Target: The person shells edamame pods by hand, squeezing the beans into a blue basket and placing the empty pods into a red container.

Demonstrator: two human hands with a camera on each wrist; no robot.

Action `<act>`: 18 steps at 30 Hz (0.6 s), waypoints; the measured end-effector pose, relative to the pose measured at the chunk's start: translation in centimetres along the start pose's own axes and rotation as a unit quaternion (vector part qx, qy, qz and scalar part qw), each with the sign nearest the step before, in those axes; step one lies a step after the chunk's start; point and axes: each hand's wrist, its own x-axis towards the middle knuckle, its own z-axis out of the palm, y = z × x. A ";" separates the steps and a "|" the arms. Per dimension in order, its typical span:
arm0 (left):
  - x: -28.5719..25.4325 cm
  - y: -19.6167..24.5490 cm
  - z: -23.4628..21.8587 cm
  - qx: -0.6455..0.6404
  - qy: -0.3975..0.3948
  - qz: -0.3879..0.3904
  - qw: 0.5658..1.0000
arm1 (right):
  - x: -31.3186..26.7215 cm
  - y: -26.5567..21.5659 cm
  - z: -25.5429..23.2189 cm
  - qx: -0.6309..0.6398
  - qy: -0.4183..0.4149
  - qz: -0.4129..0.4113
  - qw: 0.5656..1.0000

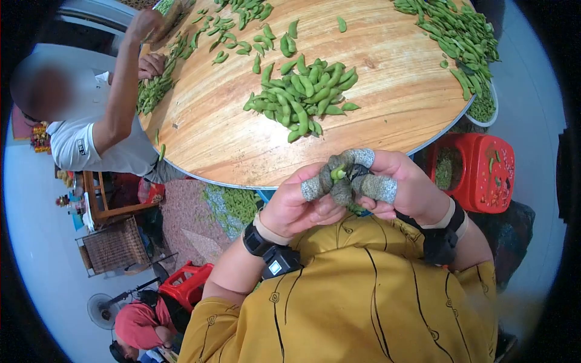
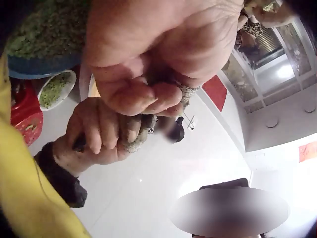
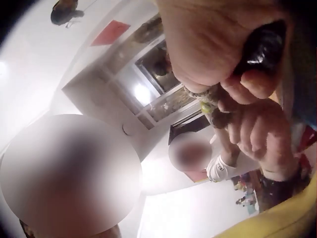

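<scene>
Both hands meet over the near table edge in the head view, with grey wrappings on several fingertips. A green pod (image 1: 338,173) is pinched between them, also visible as a small green bit (image 3: 205,106) in the right wrist view. The left hand (image 1: 305,202) grips it from the left, fingers curled. From the right, the right hand (image 1: 411,187) holds it too; a shiny black object (image 3: 265,44) lies in that palm, its kind unclear. Just beyond the hands, a heap of green pods (image 1: 302,94) rests on the wooden table (image 1: 212,142).
Across the table at the left, a person (image 1: 91,121) handles more pods. Another pod pile (image 1: 454,36) covers the right side, above a white bowl (image 1: 484,109). A red stool (image 1: 493,172) stands at the right; another person (image 1: 145,323) is at lower left.
</scene>
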 end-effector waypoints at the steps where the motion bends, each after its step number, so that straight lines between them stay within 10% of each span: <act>1: 0.1 0.0 -0.1 -0.013 -0.019 0.002 1.000 | 0.1 0.2 0.1 0.001 0.001 0.000 1.000; 4: 0.3 0.3 -1.0 -0.038 -0.053 -0.014 0.998 | 0.5 0.8 0.0 -0.228 0.055 -0.117 0.965; 6: 0.4 0.4 -1.5 -0.047 -0.069 -0.030 0.996 | 0.8 1.2 -1.1 -0.597 0.065 -0.340 0.724; 9: 0.1 0.4 -1.9 -0.077 -0.060 -0.034 0.995 | 0.6 1.1 -0.8 -0.635 0.085 -0.311 0.702; 12: -0.4 0.4 -2.1 -0.021 -0.014 -0.031 0.999 | 0.8 2.1 -0.4 -0.465 0.128 -0.277 0.831; 18: -1.6 0.2 -2.2 0.029 0.059 -0.063 0.996 | 1.1 1.7 -0.7 -0.288 0.094 -0.164 0.939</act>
